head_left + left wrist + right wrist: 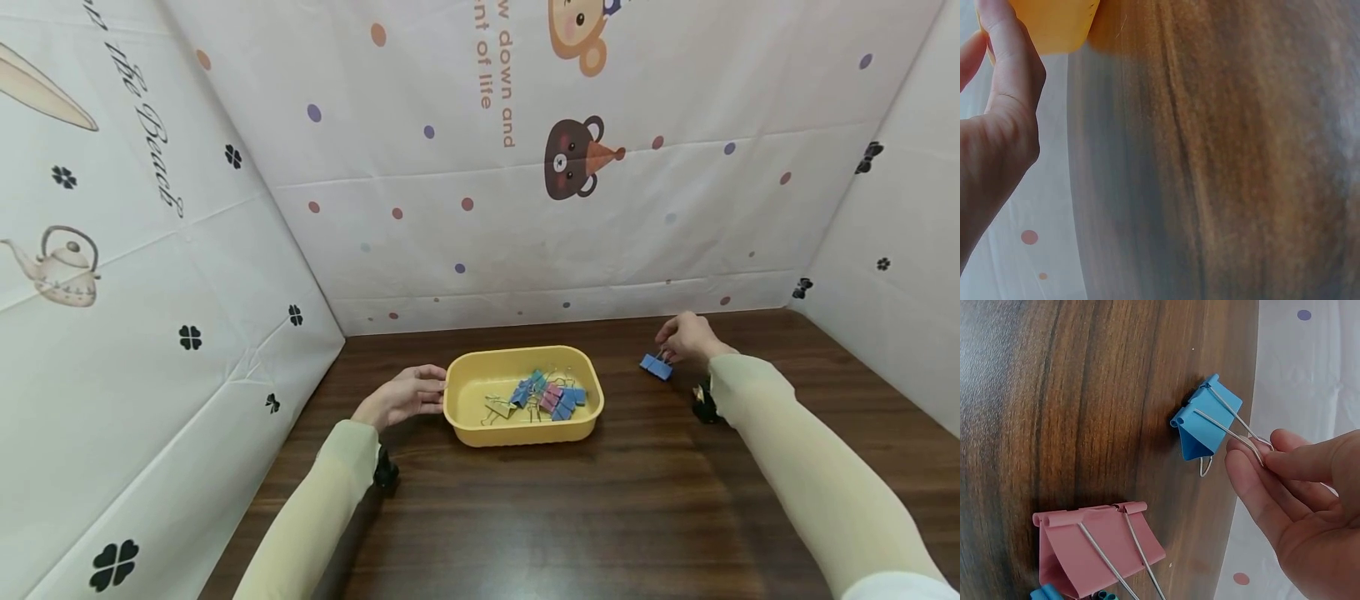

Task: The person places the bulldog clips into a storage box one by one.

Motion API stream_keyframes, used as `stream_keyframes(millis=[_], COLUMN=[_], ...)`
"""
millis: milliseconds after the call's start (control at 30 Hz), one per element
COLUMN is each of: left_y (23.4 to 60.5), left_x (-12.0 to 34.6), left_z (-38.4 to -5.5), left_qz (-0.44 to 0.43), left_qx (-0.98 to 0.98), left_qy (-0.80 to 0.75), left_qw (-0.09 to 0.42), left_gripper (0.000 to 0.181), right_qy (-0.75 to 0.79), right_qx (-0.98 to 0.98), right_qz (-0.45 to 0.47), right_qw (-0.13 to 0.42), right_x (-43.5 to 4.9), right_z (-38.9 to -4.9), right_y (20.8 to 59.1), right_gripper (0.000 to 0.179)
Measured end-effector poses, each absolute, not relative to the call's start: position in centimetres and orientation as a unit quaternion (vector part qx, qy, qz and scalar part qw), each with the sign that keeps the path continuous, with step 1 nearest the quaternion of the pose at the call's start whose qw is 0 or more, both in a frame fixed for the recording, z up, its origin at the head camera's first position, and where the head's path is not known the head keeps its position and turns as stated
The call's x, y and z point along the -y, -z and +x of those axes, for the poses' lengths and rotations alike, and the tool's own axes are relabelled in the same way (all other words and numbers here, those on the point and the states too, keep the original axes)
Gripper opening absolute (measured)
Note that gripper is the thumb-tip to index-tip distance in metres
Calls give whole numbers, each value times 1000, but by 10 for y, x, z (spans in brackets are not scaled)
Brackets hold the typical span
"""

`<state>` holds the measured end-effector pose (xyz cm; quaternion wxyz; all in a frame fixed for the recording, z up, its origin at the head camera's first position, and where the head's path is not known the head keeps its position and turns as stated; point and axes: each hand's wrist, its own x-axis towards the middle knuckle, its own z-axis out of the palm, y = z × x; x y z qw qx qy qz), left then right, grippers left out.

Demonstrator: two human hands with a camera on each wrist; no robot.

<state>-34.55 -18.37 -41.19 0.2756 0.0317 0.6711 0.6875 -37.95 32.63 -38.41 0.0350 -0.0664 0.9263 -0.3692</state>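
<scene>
A yellow plastic basket [472, 435] stands on the dark wooden table, holding several binder clips in blue, teal, pink and yellow. My left hand [405, 396] touches the basket's left end with its fingers extended; in the left wrist view, this hand [1007, 94] partly covers the basket's edge [1057, 28]. To the right of the basket, my right hand [688, 337] pinches a blue binder clip [656, 367] by its wire handle. Up close in the right wrist view, thumb and fingers of the right hand [1297, 494] meet on the wire of the blue clip [1210, 419].
A pink binder clip [1097, 550] appears low in the right wrist view, with bits of blue and teal clips beside it at the frame's bottom. Printed white sheeting [465, 250] rises behind the table [525, 517] and along both sides.
</scene>
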Motion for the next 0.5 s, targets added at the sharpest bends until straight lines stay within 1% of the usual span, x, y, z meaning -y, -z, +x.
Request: stream_keyframes(millis=[200,333,500], left_y=[414,414,414], left_x=[184,184,185], left_z=[-346,-346,-347], left_qz=[31,33,37], left_qx=[-672,-671,-666], left_qy=[-688,-689,-692], left_qw=[271,271,274], left_gripper=[33,35,36], right_qy=[385,401,386], right_qx=[-920,-913,-919], right_qz=[-63,-64,-76], right_qw=[42,47,38], right_x=[-322,-319,-312], right_z=[-374,-369,-370], right_y=[377,369,359], right_gripper=[23,19,20])
